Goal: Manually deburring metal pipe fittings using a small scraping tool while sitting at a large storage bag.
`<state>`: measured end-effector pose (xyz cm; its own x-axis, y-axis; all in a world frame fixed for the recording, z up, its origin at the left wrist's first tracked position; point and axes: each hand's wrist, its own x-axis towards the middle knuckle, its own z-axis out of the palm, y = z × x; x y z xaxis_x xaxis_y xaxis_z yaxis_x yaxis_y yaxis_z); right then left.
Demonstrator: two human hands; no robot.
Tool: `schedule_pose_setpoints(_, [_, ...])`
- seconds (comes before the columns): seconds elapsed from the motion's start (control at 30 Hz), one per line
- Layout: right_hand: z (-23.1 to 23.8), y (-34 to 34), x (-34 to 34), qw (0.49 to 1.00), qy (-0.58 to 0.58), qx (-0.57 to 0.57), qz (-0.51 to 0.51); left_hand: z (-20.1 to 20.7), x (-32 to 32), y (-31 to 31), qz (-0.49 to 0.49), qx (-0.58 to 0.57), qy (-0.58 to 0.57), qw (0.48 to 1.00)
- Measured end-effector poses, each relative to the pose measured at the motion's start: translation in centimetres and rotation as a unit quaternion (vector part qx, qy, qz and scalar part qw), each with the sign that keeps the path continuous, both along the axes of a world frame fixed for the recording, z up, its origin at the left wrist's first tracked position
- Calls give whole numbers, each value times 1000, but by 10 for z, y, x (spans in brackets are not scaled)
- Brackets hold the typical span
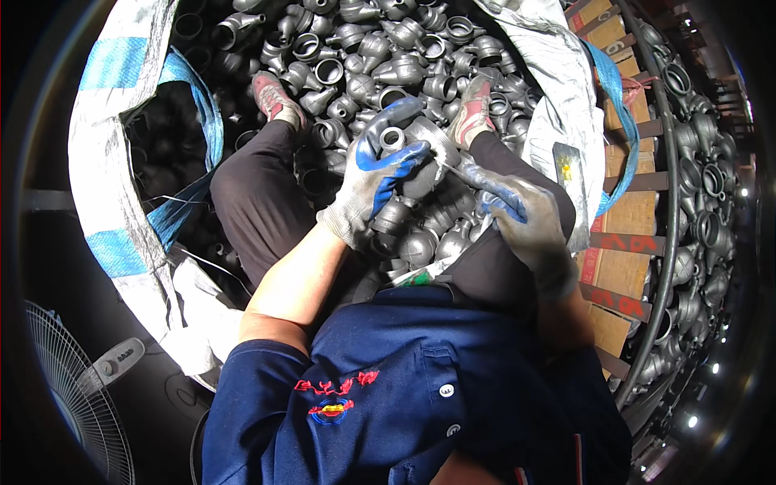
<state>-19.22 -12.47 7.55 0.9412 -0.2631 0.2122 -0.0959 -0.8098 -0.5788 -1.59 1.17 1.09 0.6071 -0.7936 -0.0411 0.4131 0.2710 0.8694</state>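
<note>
My left hand [360, 183], in a white knit glove with blue-coated fingers, is closed around a dark grey metal casting [419, 184]. The casting has a wide round body and a short open neck pointing up beside my thumb. My right hand [517, 208], gloved the same way, is closed on a thin pointed tool [455, 170] whose tip meets the casting's rim. Its handle is hidden inside the fist, so its exact kind does not show. Between my thighs, just below the held piece, lie several similar castings [418, 247].
I sit with both shoes inside a large white woven bag [99, 162] with blue straps, heaped with grey castings [402, 70]. A flat dark plate [572, 190] stands by my right knee. Further right is a metal-barred crate [664, 162] with more castings; a fan [77, 396] stands lower left.
</note>
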Motion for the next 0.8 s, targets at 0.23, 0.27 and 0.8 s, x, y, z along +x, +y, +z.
schedule_pose_setpoints(0.23, [-17,3,15,858,-107,488,-115,6,-5,-1,-29,-58,104,992])
schedule_pose_setpoints(0.27, [-18,9,20,847,-124,502,-124,7,-7,-1,-41,-66,121,990])
schedule_pose_setpoints(0.8, [-29,28,41,774,-63,616,-134,2,-6,0,45,-3,-170,984])
